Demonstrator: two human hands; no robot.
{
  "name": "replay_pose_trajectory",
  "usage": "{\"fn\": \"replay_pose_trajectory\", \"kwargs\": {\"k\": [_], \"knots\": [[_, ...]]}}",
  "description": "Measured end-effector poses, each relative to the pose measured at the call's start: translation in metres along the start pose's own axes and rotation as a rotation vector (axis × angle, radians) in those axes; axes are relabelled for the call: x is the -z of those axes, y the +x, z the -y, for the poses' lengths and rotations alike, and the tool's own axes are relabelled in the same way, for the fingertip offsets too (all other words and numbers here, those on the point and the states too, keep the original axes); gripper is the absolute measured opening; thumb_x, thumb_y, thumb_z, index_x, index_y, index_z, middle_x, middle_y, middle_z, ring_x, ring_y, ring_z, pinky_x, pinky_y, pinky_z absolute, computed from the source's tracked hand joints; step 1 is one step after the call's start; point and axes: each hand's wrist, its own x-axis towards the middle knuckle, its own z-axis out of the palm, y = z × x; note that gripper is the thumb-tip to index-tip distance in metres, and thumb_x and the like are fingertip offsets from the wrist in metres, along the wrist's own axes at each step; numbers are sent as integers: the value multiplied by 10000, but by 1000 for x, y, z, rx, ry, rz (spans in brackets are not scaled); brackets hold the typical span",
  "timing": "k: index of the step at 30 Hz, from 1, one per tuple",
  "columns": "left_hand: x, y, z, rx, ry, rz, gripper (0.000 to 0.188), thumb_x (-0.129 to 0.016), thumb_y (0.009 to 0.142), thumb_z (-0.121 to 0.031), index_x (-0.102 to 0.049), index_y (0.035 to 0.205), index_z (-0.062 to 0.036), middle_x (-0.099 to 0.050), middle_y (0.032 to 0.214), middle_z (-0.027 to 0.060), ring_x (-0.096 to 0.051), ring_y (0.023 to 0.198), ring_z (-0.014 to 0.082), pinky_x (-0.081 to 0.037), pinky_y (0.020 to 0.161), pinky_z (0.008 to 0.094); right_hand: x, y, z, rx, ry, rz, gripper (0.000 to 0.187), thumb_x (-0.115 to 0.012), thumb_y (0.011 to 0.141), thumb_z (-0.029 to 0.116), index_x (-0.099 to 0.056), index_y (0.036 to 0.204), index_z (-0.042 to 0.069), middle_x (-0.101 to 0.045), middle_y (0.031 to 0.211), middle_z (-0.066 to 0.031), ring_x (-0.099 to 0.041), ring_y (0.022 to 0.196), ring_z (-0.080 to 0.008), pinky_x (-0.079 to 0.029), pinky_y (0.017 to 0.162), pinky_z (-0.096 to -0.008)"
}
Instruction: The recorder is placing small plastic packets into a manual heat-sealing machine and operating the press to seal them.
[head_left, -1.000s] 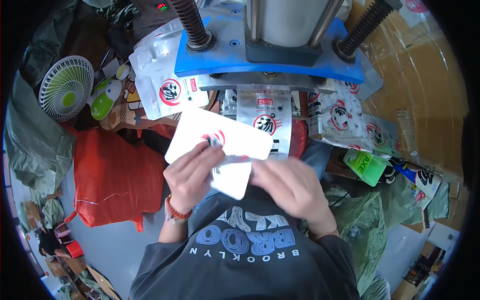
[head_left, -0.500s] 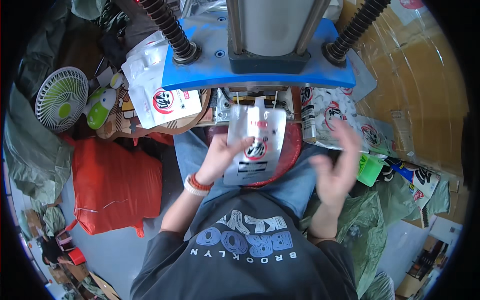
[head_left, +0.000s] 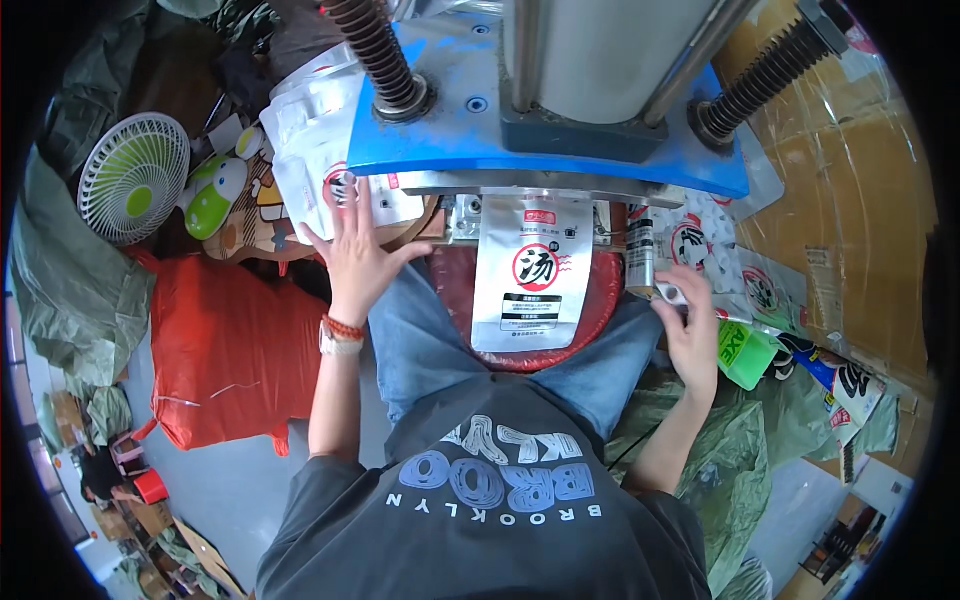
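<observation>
A silver-white pouch (head_left: 532, 270) with a red ring and dark print hangs with its upper end under the metal bar (head_left: 540, 186) of a blue press (head_left: 560, 140); neither hand touches it. My left hand (head_left: 355, 262) is open, fingers spread, its fingertips over the flat pouches (head_left: 400, 207) on the left. At the right, my right hand (head_left: 692, 325) pinches a small white piece (head_left: 671, 293), perhaps a spout, at the near edge of the heaped printed pouches (head_left: 690, 238). Its fingers partly hide that piece.
Spring-loaded posts (head_left: 398, 92) flank the press's grey cylinder (head_left: 600, 70). On the left are a white-green fan (head_left: 135, 180) and a red bag (head_left: 230, 350). A red round seat (head_left: 455, 290) shows between my knees. Right are a green box (head_left: 747, 355) and cardboard (head_left: 850, 240).
My left hand has let go of the pouch and moved left to the other pouches. My right hand has closed on the small white piece. The press's metal bar now shows above the pouch.
</observation>
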Motion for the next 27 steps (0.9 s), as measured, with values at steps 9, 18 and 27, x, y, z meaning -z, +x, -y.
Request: {"fn": "replay_pose_trajectory", "kwargs": {"k": [9,18,27], "knots": [[50,-53,-5,-44,-621,-138,386,-592,665,127,-726,972,-67,-726,966,95,-708,903,246,-553,722,301,-46,5,121,599,-98,-297,356,-799,659,-45,-686,995,-21,-633,1005,-110,-640,877,-226,-544,720,-336],[114,-66,-54,-678,-805,-158,217,-743,740,-71,-726,953,-34,-733,951,78,-726,866,218,-587,694,296,-40,6,161,996,18,143,373,-838,609,125,-727,958,55,-679,999,-67,-658,794,-227,-532,667,-310],[12,-35,-105,357,-1695,631,255,-660,929,-213,-709,950,37,-712,803,37,-652,703,74,-504,607,221,-20,30,124,415,-78,-240,549,-724,820,121,-514,1316,14,-527,1338,-183,-504,1229,-334,-380,1044,-406]]}}
